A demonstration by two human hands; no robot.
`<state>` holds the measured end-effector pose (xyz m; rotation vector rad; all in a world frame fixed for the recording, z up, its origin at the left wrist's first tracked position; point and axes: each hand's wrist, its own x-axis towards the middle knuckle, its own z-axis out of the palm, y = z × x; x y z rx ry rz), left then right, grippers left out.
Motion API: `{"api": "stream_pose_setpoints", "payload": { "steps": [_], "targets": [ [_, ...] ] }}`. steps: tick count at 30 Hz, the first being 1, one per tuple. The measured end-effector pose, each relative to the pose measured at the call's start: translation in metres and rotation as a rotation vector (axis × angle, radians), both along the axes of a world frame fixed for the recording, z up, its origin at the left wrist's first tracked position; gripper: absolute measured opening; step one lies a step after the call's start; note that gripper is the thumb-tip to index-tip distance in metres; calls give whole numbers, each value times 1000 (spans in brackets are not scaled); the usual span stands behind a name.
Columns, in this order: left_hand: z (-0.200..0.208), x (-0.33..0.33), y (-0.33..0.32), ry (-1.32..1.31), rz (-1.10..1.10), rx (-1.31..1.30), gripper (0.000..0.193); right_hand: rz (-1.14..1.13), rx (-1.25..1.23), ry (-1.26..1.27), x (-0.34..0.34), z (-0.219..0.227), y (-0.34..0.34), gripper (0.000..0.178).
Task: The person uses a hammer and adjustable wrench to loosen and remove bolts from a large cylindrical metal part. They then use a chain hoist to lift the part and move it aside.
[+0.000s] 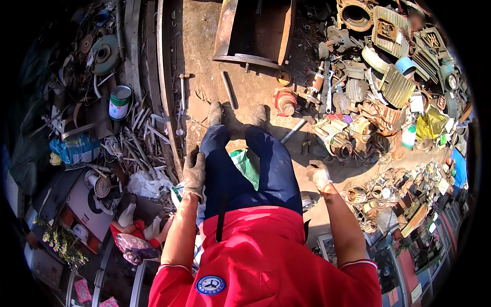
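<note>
Dirt ground [203,64] leaves room to pass toward the person's twelve o'clock, interrupted by a short bar [229,90] and metal frame [226,29]; motor parts [362,129] block two, small scrap [384,193] three, long rails [165,82] eleven.

Head-worn fisheye view, facing steeply down, shirt [250,256] nearest, hands [194,173] [319,175] farther off

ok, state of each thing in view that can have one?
Left hand: gloved, fingers extended, no object visible
Right hand: gloved, fingers curled, no object visible
Paint can: roughly upright, lid unclear
Dark bar: lying on ground
Pipe: lying on ground
Yellow bag: crumpled
Motor casing: open
</note>
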<state>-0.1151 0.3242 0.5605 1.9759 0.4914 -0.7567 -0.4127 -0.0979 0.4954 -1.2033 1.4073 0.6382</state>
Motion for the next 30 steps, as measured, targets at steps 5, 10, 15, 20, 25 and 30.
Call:
{"api": "stream_pose_setpoints", "payload": {
  "steps": [5,10,15,20,25,30],
  "targets": [
    [-26,46,-57,81,-69,-118,49,145,-51,27,120,-13,27,40],
    [-76,87,-58,261,-222,-103,56,114,-117,-40,183,-90,50,38],
    [-118,143,12,255,-179,-200,52,589,-526,-51,303,-131,54,43],
    [-156,216,126,331,2,-160,48,608,-695,-78,447,-130,20,53],
    [-197,222,227,388,36,17,48,564,-705,52,491,-150,3,55],
    [-234,194,252,559,48,18,55,755,-835,-97,464,-177,55,51]
  ]
}}
